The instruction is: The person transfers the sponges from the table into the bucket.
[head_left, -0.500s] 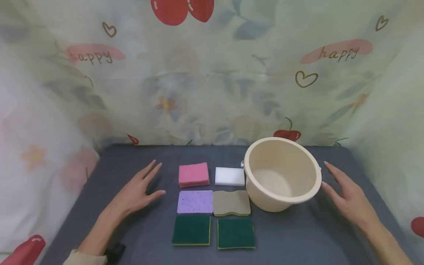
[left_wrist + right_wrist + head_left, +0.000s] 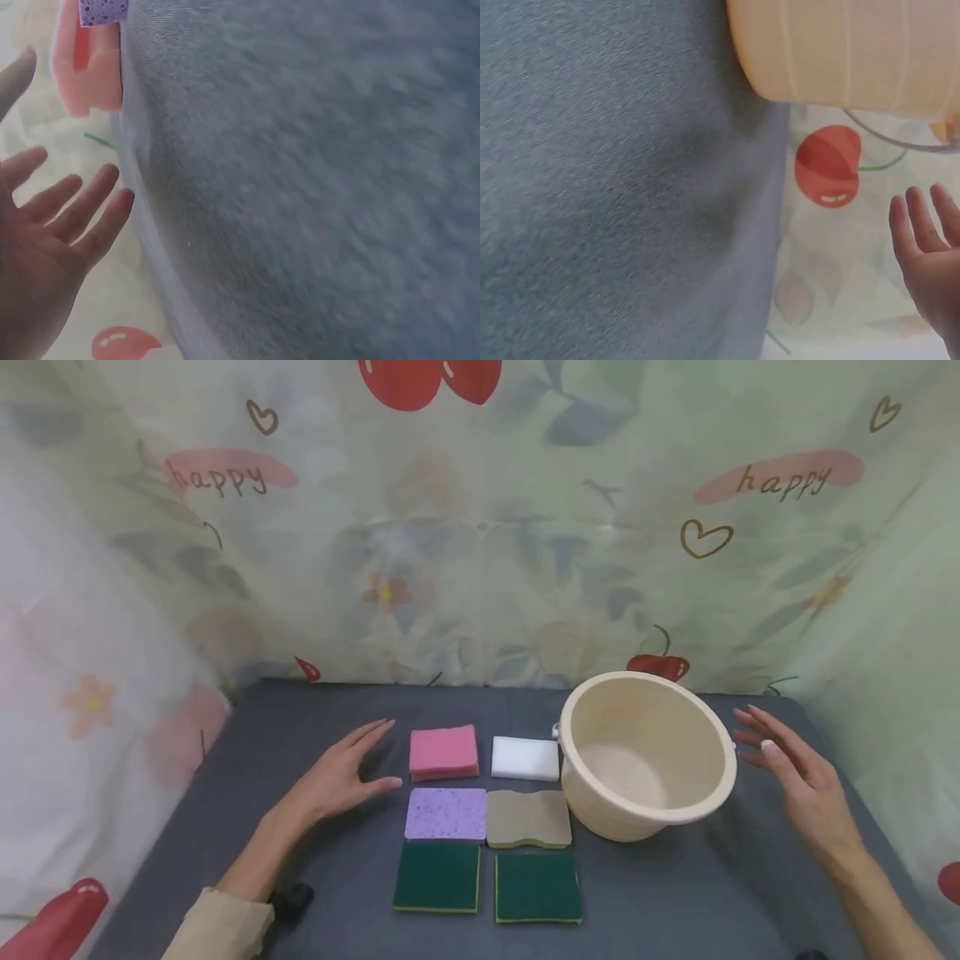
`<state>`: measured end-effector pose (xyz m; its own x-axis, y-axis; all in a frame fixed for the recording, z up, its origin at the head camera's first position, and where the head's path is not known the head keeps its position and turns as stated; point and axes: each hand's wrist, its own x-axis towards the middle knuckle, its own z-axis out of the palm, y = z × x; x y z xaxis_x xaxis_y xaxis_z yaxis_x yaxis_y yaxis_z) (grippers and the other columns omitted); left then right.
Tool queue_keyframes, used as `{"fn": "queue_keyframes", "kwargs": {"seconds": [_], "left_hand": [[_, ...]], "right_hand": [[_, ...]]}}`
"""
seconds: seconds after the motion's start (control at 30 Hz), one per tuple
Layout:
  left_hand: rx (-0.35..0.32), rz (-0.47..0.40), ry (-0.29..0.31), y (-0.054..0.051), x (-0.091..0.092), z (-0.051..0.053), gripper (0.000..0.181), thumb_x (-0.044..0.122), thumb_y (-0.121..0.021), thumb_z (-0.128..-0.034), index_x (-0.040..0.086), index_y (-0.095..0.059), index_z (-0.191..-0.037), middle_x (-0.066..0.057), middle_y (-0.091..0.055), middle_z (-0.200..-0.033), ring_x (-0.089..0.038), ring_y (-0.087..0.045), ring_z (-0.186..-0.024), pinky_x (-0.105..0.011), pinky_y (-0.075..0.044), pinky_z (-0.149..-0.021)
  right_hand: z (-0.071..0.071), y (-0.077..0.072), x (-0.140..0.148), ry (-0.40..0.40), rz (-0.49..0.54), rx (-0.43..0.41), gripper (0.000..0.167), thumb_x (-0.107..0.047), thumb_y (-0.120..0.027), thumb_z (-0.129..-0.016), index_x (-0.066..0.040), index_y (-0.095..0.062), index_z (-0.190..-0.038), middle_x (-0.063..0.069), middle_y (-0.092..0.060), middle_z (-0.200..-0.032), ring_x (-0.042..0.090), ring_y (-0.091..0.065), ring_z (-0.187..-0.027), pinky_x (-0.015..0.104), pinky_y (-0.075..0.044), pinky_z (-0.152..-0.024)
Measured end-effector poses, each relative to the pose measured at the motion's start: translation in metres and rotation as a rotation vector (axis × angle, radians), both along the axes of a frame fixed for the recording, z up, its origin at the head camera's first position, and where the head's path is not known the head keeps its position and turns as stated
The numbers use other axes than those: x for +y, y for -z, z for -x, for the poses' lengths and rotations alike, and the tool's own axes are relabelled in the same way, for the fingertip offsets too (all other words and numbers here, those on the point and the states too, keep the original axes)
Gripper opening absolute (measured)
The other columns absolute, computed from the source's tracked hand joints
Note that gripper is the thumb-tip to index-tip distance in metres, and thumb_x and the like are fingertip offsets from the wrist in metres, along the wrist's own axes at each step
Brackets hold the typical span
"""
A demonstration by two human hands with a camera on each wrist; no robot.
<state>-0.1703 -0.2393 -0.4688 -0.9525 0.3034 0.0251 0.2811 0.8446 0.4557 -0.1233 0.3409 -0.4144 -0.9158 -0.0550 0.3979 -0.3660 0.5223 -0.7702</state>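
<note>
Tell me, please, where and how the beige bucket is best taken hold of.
Probably by the rim on its right, the right hand coming from that side: the bucket stands mouth up, its rim juts outward, and the tan sponge and white block crowd its left.

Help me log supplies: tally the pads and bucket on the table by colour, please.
Dark green pads: 2
Pink pad, layered, counted as one: 1
White pad: 1
Purple pad: 1
Grey-brown pad: 1
Cream bucket: 1
Total: 7
</note>
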Motion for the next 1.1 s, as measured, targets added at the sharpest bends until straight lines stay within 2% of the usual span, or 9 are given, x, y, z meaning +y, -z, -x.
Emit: {"fn": "queue_keyframes", "kwargs": {"seconds": [0.2,0.4,0.6,0.8,1.0,1.1], "left_hand": [[-0.05,-0.077,0.056,-0.002,0.009,0.011,0.094,0.054,-0.078,-0.0803,0.028,-0.031,-0.157,-0.004,-0.032,-0.16,-0.03,-0.044,-0.138,-0.057,-0.038,-0.106],[-0.096,-0.15,0.071,0.002,0.018,0.02,0.09,0.047,-0.081,-0.0803,0.024,-0.036,-0.155,-0.004,-0.04,-0.155,-0.028,-0.039,-0.141,-0.056,-0.035,-0.109],[-0.116,-0.195,0.084,0.005,0.024,0.025,0.085,0.046,-0.082,-0.0795,0.021,-0.044,-0.151,-0.005,-0.046,-0.15,-0.027,-0.046,-0.135,-0.05,-0.039,-0.107],[-0.146,-0.221,0.096,0.007,0.025,0.028,0.086,0.05,-0.081,-0.0791,0.02,-0.045,-0.151,-0.009,-0.048,-0.149,-0.03,-0.047,-0.135,-0.051,-0.04,-0.106],[-0.172,-0.226,0.095,0.008,0.029,0.031,0.087,0.053,-0.08,-0.0786,0.023,-0.043,-0.152,-0.008,-0.046,-0.15,-0.031,-0.041,-0.139,-0.055,-0.035,-0.109],[-0.176,-0.227,0.094,0.007,0.032,0.031,0.087,0.053,-0.08,-0.0781,0.023,-0.045,-0.151,-0.008,-0.046,-0.15,-0.032,-0.04,-0.139,-0.056,-0.034,-0.109]], "right_hand": [[0.004,-0.005,-0.002,-0.027,0.02,-0.062,0.051,-0.001,-0.05,-0.102,-0.012,-0.044,-0.151,0.002,-0.053,-0.146,0.002,-0.054,-0.124,0.01,-0.044,-0.09],[0.008,-0.005,-0.008,-0.032,0.004,-0.1,0.052,-0.006,-0.057,-0.1,-0.01,-0.045,-0.15,-0.01,-0.054,-0.142,-0.005,-0.051,-0.122,0.007,-0.041,-0.089],[0.01,-0.003,-0.015,-0.026,0.009,-0.124,0.052,-0.009,-0.059,-0.1,-0.011,-0.046,-0.15,-0.015,-0.054,-0.139,-0.006,-0.053,-0.117,0.007,-0.042,-0.087],[0.01,-0.002,-0.018,-0.09,0.031,-0.143,0.058,-0.004,-0.057,-0.099,-0.013,-0.039,-0.154,-0.008,-0.046,-0.149,-0.006,-0.05,-0.12,0.008,-0.044,-0.086],[0.01,-0.003,-0.018,-0.257,0.085,-0.235,0.079,0.006,-0.058,-0.094,-0.018,-0.021,-0.16,0.008,-0.022,-0.163,-0.004,-0.041,-0.13,0.011,-0.045,-0.089],[0.01,-0.003,-0.017,-0.293,0.111,-0.252,0.085,0.01,-0.059,-0.091,-0.018,-0.019,-0.16,0.011,-0.018,-0.163,-0.003,-0.042,-0.13,0.013,-0.047,-0.088]]}}
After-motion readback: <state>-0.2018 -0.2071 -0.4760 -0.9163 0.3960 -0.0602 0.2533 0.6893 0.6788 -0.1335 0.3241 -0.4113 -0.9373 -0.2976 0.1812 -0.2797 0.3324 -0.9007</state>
